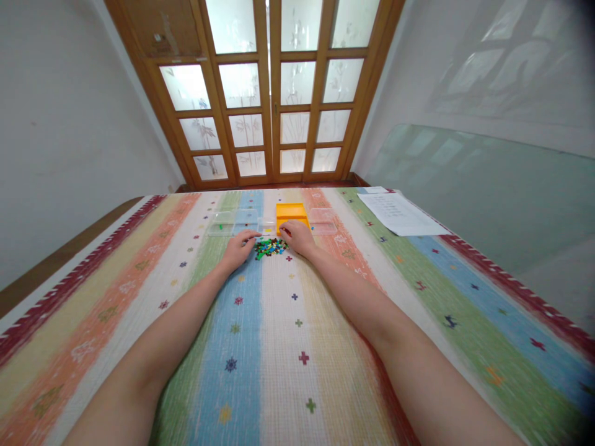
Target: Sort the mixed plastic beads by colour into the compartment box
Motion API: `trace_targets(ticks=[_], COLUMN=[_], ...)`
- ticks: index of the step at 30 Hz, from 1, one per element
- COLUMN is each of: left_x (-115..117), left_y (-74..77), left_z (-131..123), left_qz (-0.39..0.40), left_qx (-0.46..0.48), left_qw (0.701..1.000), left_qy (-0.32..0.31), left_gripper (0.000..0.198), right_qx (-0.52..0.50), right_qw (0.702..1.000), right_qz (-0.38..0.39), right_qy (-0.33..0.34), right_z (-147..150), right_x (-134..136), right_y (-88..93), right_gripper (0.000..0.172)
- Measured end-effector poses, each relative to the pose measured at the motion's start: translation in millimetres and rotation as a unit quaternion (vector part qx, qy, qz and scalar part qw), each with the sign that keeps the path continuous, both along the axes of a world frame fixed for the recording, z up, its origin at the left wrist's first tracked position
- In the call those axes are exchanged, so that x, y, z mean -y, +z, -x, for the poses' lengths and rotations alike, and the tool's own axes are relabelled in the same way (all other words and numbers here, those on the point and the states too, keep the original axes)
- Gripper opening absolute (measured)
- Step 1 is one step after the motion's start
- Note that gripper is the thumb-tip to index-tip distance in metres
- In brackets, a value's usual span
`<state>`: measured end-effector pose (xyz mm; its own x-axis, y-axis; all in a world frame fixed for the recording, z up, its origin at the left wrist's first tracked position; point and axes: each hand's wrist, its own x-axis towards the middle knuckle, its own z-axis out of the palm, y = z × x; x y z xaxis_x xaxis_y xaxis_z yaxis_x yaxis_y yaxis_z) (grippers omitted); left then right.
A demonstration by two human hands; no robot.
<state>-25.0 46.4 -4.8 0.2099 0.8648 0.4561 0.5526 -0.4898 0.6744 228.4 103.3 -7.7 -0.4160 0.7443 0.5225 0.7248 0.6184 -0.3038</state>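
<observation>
Centrally, small multicoloured pieces (269, 249), heaped on cloth (281, 347), between the hands (238, 249) (298, 238)

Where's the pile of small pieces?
In the head view, the pile lies mid-frame on the tablecloth, between left hand and right hand, in front of the orange box.

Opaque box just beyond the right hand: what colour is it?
The box is yellow-orange; the head view shows it best.
</observation>
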Motion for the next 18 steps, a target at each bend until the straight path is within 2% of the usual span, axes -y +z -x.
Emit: trace_targets(ticks=[4,7,9,11,14,18], left_x=[-14,-16,-11,-3,6,9], left_y=[-8.9,-10.2,-7.1,-2.1,5.0,8.5], left_z=[14,18,15,8,-2,-5], left_qz=[0.087,0.08,0.045,-0.001,-0.048,-0.065], left_qx=[0.115,0.106,0.044,-0.048,-0.17,-0.247], left_qw=[0.984,0.985,0.995,0.998,0.983,0.963], left_qy=[0.1,0.112,0.083,0.028,-0.052,-0.09], left_gripper=[0.036,0.033,0.029,0.027,0.024,0.025], right_qx=[0.004,0.01,0.011,0.011,0.009,0.011], right_qw=[1.0,1.0,1.0,1.0,1.0,1.0], right_qz=[0.007,0.015,0.016,0.014,0.016,0.016], right_qy=[-0.002,-0.001,0.002,0.005,0.007,0.011], right_z=[0,0,0,0,0,1], right_x=[2,3,4,4,4,3], right_y=[2.1,3.2,3.5,3.5,3.1,2.6], right_gripper=[0.018,0.018,0.018,0.019,0.02,0.02])
